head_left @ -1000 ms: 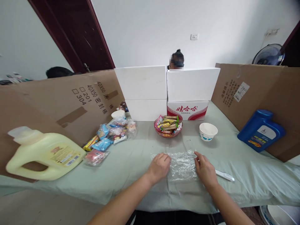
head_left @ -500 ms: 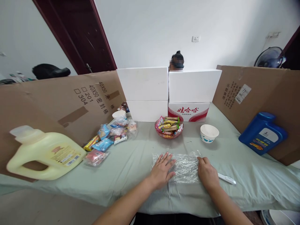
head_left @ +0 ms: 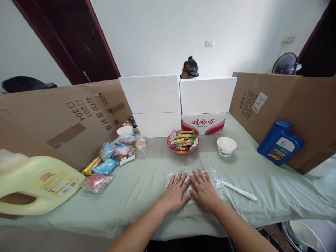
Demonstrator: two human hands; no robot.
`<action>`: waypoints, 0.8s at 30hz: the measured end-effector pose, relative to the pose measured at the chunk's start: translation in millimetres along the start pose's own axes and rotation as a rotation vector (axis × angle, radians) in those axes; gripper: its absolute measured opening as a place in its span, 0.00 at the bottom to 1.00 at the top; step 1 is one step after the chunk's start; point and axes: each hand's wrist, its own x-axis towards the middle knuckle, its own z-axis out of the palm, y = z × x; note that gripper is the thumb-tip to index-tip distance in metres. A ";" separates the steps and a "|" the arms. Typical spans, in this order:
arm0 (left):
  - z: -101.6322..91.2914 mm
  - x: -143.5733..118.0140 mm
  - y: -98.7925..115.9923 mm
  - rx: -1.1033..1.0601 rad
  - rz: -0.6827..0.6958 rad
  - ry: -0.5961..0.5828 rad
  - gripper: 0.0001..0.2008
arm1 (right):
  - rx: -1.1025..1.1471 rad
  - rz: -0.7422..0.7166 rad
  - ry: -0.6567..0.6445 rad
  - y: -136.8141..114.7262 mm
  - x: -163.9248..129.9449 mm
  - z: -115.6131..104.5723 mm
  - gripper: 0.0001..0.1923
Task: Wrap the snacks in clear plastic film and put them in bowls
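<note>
A clear, crinkled plastic bag (head_left: 219, 183) lies flat near the front of the table. Both palms press down on it: my left hand (head_left: 175, 193) on its left part, my right hand (head_left: 204, 190) just beside, with fingers spread and thumbs almost meeting. Neither hand grips anything. Much of the bag is hidden under them. Right of the bag lies a white plastic utensil (head_left: 240, 191), its kind unclear. Beyond the hands stands a red glass bowl (head_left: 183, 151) heaped with wrapped snack sticks (head_left: 183, 140). A white paper bowl (head_left: 226, 145) with a blue pattern sits to its right.
Wrapped snacks (head_left: 106, 166) are piled at left, near another paper bowl (head_left: 125, 130). A yellowish jug (head_left: 56, 182) and a blue bottle (head_left: 280, 143) stand at the sides. White boxes (head_left: 154, 94) and cardboard panels (head_left: 265, 101) wall the table; a person (head_left: 190, 68) is behind.
My right hand has let go of the bag's right edge and moved left to lie flat on it beside my left hand. The view has shifted slightly to the right.
</note>
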 end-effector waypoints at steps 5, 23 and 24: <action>3.1 -19.0 -15.8 0.061 0.015 0.043 0.31 | 0.031 0.073 -0.128 7.4 -15.7 11.2 0.42; -10.7 -101.1 -32.9 -0.059 0.211 0.257 0.19 | 0.163 -0.183 0.172 32.4 -106.4 -10.1 0.10; -9.4 -103.1 -32.2 -0.082 0.220 0.278 0.16 | 0.184 -0.185 0.184 32.1 -108.7 -11.1 0.10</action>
